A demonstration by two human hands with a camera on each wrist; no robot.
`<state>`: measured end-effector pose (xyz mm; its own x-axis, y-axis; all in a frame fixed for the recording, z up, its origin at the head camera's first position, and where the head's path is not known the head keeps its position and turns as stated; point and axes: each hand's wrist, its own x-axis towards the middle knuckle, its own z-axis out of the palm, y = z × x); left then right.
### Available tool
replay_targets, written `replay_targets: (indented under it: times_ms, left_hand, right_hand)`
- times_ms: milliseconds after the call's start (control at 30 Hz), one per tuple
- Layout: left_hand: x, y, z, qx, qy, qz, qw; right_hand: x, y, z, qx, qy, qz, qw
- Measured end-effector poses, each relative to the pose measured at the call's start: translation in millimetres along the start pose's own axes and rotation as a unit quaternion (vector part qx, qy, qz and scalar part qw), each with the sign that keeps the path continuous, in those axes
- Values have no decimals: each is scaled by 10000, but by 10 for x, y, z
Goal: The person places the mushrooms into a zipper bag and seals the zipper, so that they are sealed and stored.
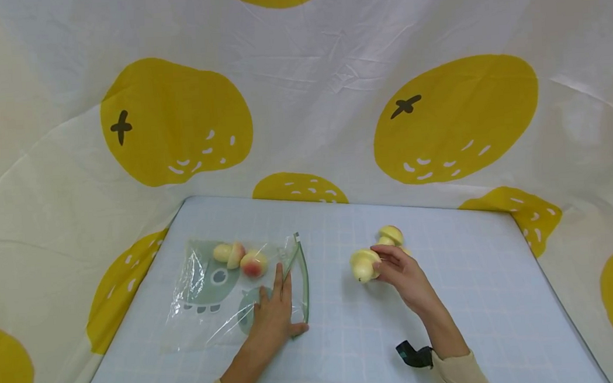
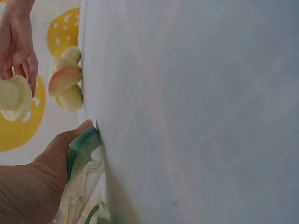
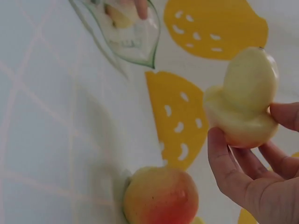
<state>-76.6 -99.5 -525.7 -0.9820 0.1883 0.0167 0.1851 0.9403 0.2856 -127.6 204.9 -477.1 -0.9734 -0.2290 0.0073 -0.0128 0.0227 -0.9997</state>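
Note:
My right hand (image 1: pixel 407 279) pinches a pale yellow toy mushroom (image 3: pixel 250 88) between thumb and fingers, raised over the table with its rounded stem end up in the right wrist view. Behind that hand lie more toy mushrooms (image 1: pixel 390 235), one with a red-blushed cap (image 3: pixel 161 196). My left hand (image 1: pixel 273 319) lies at the mouth of a clear zip bag (image 1: pixel 183 325), fingers straight and spread, thumb by the green zip edge (image 2: pixel 84 144). Two toy mushrooms (image 1: pixel 254 264) show in the bag, toward its far side.
A pale checked cloth (image 1: pixel 348 353) covers the table. Behind and beside it hangs a white curtain (image 1: pixel 306 98) printed with yellow fruit. Dark wrist camera mounts (image 1: pixel 415 354) sit at both sleeves. The bag carries grey-green cartoon prints.

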Motion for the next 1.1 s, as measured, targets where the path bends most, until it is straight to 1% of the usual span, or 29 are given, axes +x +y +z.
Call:
replay_targets:
  times_ms: [133, 367, 533, 633, 800, 900, 967, 1000, 1100]
  left_hand:
    - [1, 1, -5, -11, 5, 4, 10000]
    - [1, 8, 2, -85, 5, -52, 10000]
    - [2, 15, -9, -189, -4, -99, 9998]
    - [1, 19, -18, -189, -26, -110, 9998]
    - [4, 24, -20, -81, -18, -86, 9999]
    - [6, 21, -17, 18, 15, -55, 10000]
    - [6, 20, -19, 71, 13, -48, 10000]
    - [6, 20, -18, 86, 16, -46, 10000]
    - [10, 15, -10, 92, 43, -46, 9999]
  right_hand:
    - [129, -23, 117, -2, -98, 68, 9999]
    - [296, 11, 336, 571, -253, 133, 9980]
    - [407, 100, 501, 678, -354, 181, 9969]
    - [494, 175, 595, 597, -401, 251, 9971]
    - [623, 264, 738, 185, -481, 304, 9982]
    - [677, 280, 818, -40, -580, 296, 9979]
    - [708, 294, 865, -94, -659, 293, 9973]
    - [703, 254, 891, -133, -717, 272, 9970]
    - [737, 287, 962, -353, -679, 216, 9968]
